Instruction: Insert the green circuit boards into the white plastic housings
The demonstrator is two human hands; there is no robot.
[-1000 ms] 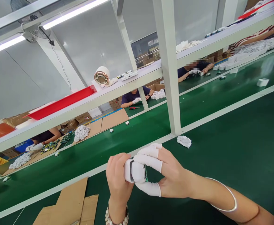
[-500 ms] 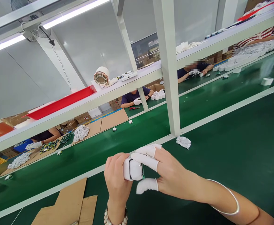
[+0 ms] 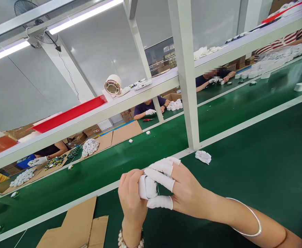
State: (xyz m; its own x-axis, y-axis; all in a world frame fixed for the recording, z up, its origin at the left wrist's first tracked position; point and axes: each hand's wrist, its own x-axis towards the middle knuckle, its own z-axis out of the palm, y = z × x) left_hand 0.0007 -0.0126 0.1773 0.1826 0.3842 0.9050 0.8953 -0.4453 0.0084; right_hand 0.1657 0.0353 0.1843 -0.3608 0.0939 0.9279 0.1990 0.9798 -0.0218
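Note:
My left hand [image 3: 132, 198], bare with a beaded bracelet at the wrist, is closed around a white plastic housing [image 3: 142, 187]. A rounded white part [image 3: 151, 187] with a sliver of green circuit board at its right side sits in the housing's open end, partly covered by fingers. My right hand [image 3: 178, 186] wears white cots on its thumb and fingers. Its fingertips lie on top of the white part and its thumb presses from below. A crumpled white cloth-like piece [image 3: 203, 157] lies on the dark green table beyond my right hand.
A green conveyor belt [image 3: 109, 165] runs past, carrying small white parts on boards [image 3: 130, 141] and a white housing [image 3: 301, 86]. A frame post [image 3: 185, 86] and shelf rail [image 3: 89, 119] stand ahead. Cardboard [image 3: 73, 220] lies at left. Several co-workers sit across the belt.
My right thumb has come up against the white part, and the gap between part and housing looks narrower. Both hands shifted slightly right. Items on the belt have moved right.

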